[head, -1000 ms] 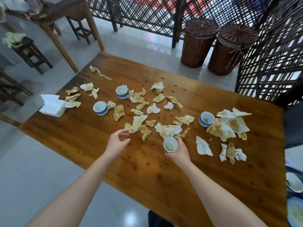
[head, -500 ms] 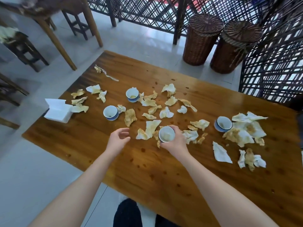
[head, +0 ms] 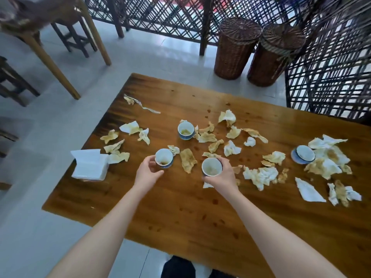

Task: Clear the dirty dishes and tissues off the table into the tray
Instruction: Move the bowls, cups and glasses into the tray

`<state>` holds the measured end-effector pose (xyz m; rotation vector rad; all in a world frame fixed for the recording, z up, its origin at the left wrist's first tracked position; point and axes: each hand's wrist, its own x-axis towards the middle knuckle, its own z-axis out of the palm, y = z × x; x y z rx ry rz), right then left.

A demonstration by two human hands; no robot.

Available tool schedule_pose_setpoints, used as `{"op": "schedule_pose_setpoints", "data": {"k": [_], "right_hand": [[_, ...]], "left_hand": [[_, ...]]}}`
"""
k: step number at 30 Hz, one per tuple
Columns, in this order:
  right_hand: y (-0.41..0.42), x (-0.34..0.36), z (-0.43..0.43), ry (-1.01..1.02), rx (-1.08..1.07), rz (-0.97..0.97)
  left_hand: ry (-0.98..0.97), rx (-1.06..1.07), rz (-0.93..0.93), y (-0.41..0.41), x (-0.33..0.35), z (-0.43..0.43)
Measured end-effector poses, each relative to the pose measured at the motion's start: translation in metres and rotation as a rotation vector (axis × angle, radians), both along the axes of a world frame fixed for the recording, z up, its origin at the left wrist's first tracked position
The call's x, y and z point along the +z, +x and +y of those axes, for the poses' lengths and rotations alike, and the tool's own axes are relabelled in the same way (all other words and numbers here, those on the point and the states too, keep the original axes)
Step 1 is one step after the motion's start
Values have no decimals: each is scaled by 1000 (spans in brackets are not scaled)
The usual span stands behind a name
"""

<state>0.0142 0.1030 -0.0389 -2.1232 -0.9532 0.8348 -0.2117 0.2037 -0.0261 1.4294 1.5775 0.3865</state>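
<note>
Four small cups (head: 186,131) showed in the head view among stained tissues (head: 260,175) scattered on the wooden table (head: 200,213). The cups were judged light, rigid, glazed and breakable, best taken by the side wall under the rim, and the tissues limp, fit for pinching in bunches. The right hand (head: 222,177) was wrapped round one cup (head: 211,167), upright near the table's middle. The left hand (head: 147,172), forearm reaching forward, curled thumb and fingers about a second cup (head: 164,158); lift-off could not be told, and the tray was not in view.
</note>
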Motion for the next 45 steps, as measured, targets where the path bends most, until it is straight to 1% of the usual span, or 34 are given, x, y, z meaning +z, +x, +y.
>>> {"op": "schedule_pose_setpoints", "data": {"k": [4, 9, 15, 19, 23, 27, 34, 38, 45], "right_hand": [[-14, -4, 13, -6, -53, -21], [-11, -10, 8, -33, -130, 4], [8, -7, -15, -90, -246, -9], [15, 0, -30, -81, -288, -1], [22, 11, -54, -63, -328, 14], [36, 23, -93, -20, -394, 18], [74, 34, -197, 32, -544, 7], [99, 37, -264, 100, -601, 1], [140, 38, -367, 99, -628, -82]], "left_hand": [[-21, -43, 2, -2, -9, 22], [-67, -140, 7, 8, -24, 37], [14, -231, 48, 18, -32, 43], [60, -292, -17, 38, -24, 37], [131, -394, -88, 76, -8, 18], [157, -507, -140, 112, 4, -12], [207, -674, -136, 168, 17, -97], [212, -684, -151, 195, 24, -157], [203, -726, -189, 245, 30, -261]]}}
